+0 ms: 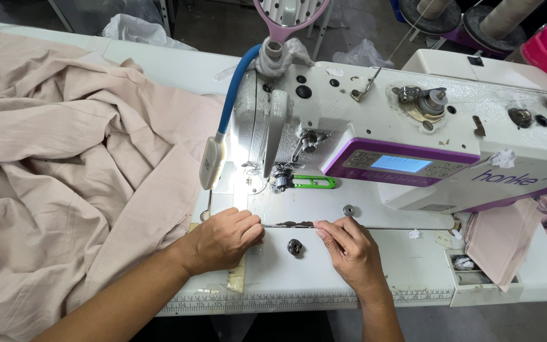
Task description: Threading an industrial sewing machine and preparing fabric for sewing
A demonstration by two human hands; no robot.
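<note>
My left hand (223, 239) and my right hand (346, 244) rest on the white sewing machine bed (381, 259), each pinching one end of a thin dark strip (289, 223) stretched between them. The strip lies in front of the needle area (257, 177) of the white sewing machine (413, 120). A small round metal bobbin (295, 247) sits on the bed between my hands. My left hand also touches the edge of the pale pink fabric (64, 177).
Pale pink fabric is piled over the table's left half. Green thread snips (311, 182) lie under the machine arm. A lamp on a blue neck (213, 158) lights the needle. A small tray (473, 269) and pink cloth (501, 237) sit at right.
</note>
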